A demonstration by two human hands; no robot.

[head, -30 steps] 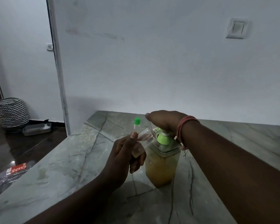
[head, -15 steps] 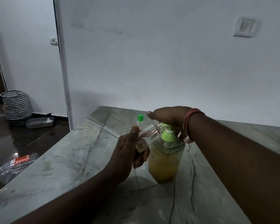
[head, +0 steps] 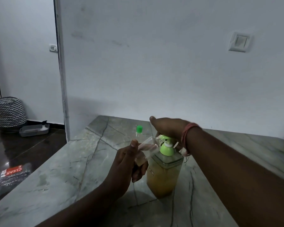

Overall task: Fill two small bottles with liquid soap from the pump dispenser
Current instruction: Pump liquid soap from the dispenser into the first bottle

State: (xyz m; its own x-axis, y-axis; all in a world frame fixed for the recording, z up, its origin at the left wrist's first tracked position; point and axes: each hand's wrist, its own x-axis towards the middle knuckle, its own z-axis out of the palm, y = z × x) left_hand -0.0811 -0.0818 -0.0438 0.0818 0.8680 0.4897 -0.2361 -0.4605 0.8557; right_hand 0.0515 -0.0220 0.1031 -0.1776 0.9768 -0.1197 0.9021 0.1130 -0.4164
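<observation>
A square clear pump dispenser (head: 162, 177) of amber soap stands on the marble table (head: 56, 177); its pump (head: 166, 149) is green. My right hand (head: 169, 126) lies flat on top of the pump head and presses it. My left hand (head: 126, 164) grips a small clear bottle (head: 148, 144), tilted, with its open mouth at the pump's nozzle. A little liquid shows in its lower part. Behind it on the table stands a second small bottle with a green cap (head: 139, 129), partly hidden by my left thumb.
The table's left edge drops to a dark floor. There lie a printed packet (head: 10, 173), a grey tray (head: 34, 130) and a zigzag-patterned basket (head: 10, 112). A white wall with a switch (head: 238, 41) backs the table.
The view has shifted a little. Both hands keep the same hold, the tilted bottle at the nozzle and my right hand on the pump head.
</observation>
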